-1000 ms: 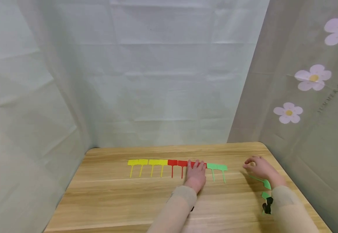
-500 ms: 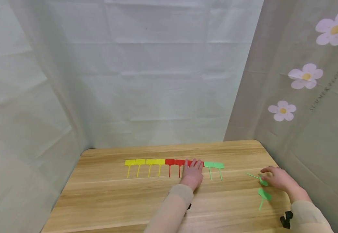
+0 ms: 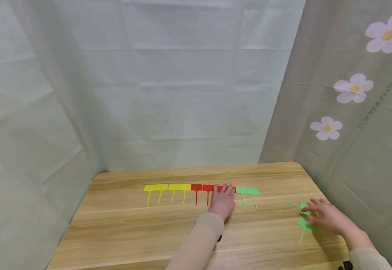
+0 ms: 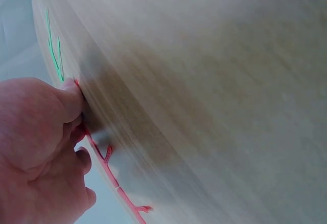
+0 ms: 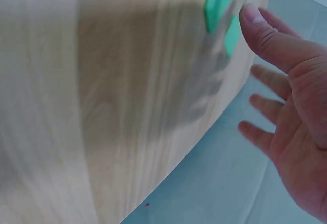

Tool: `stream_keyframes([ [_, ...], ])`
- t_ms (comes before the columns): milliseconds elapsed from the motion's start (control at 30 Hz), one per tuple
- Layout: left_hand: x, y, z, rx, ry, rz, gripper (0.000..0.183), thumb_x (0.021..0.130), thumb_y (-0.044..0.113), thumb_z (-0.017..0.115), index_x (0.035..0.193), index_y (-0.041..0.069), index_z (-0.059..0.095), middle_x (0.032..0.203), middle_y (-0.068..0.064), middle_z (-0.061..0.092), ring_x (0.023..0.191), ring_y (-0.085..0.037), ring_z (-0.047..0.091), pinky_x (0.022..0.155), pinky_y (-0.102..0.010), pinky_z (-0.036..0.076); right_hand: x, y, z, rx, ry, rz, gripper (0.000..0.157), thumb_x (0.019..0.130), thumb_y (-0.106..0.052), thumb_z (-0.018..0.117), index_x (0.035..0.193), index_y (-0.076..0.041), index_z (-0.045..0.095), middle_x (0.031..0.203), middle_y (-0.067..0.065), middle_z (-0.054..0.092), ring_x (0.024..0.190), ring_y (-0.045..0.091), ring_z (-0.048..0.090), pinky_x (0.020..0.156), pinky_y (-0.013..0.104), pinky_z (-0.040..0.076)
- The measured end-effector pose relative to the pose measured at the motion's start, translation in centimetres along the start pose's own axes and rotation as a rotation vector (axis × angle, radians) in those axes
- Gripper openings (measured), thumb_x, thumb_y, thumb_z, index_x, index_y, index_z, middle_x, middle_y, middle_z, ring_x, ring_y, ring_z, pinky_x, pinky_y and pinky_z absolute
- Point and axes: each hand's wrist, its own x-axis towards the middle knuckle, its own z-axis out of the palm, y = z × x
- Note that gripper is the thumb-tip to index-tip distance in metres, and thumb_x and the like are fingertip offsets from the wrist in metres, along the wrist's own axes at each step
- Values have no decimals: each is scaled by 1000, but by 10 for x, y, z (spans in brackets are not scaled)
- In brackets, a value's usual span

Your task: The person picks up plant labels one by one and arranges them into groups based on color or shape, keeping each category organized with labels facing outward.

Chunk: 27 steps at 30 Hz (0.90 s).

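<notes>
A row of flag-shaped plastic tags with thin stems lies across the table. It runs from yellow tags (image 3: 151, 188) at the left, through red tags (image 3: 196, 187), to two green tags (image 3: 253, 191). My left hand (image 3: 223, 202) rests over the right-hand red tags with its fingers extended, hiding parts of them. At the right lie two loose green tags, one with its stem pointing left (image 3: 292, 203), the other with its stem toward me (image 3: 302, 235). Above them hovers my right hand (image 3: 329, 216), fingers spread and nothing in its grasp; the right wrist view shows thumb and fingers apart.
The wooden table (image 3: 121, 232) has a rounded far edge against a pale cloth backdrop (image 3: 189, 112). A grey cloth with printed flowers (image 3: 327, 128) hangs along the right side, close to my right hand.
My right hand has moved right and toward me, away from the loose tag's stem end, and its fingers have spread. The left hand stays on the red tags. The head view has shifted slightly.
</notes>
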Motion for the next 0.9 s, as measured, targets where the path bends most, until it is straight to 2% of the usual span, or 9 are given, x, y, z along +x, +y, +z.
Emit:
stream_keyframes([
  [100,0,0,0,0,1,1,56,105,39,43,158,27,30,165,10,19,152,-17,14,121,-53,10,-1,2,5,-28,-15,-55,46,69,-30,87,114,-27,75,145,34,43,133,63,27,94,75,32],
  [200,1,0,1,-3,-1,0,56,105,38,43,158,27,31,165,10,20,152,-17,14,121,-53,9,-1,4,9,-132,-10,-122,54,63,-33,89,115,-31,75,143,31,47,131,61,34,91,74,36],
  [300,1,1,2,6,0,-2,55,105,39,42,158,27,31,164,10,20,152,-16,15,120,-52,10,-1,4,12,-207,24,-172,57,61,-31,91,116,-33,75,140,27,51,127,58,41,87,69,43],
  [467,2,1,4,26,4,-8,55,105,41,42,158,28,31,164,11,20,151,-16,16,120,-53,11,-1,3,16,-244,96,-240,57,60,-21,93,113,-34,77,134,18,57,124,56,47,87,64,47],
  [667,-1,2,2,47,4,-7,55,105,39,42,158,29,31,164,12,20,151,-16,16,120,-52,12,-1,6,20,-309,136,-265,56,59,-20,92,110,-38,77,126,7,60,123,53,50,85,54,52],
  [900,-5,3,-2,22,11,-16,54,105,39,43,157,29,32,164,12,21,151,-16,18,120,-51,14,0,7,22,-296,132,-235,56,55,-16,91,101,-41,73,125,4,60,125,53,48,87,58,49],
])
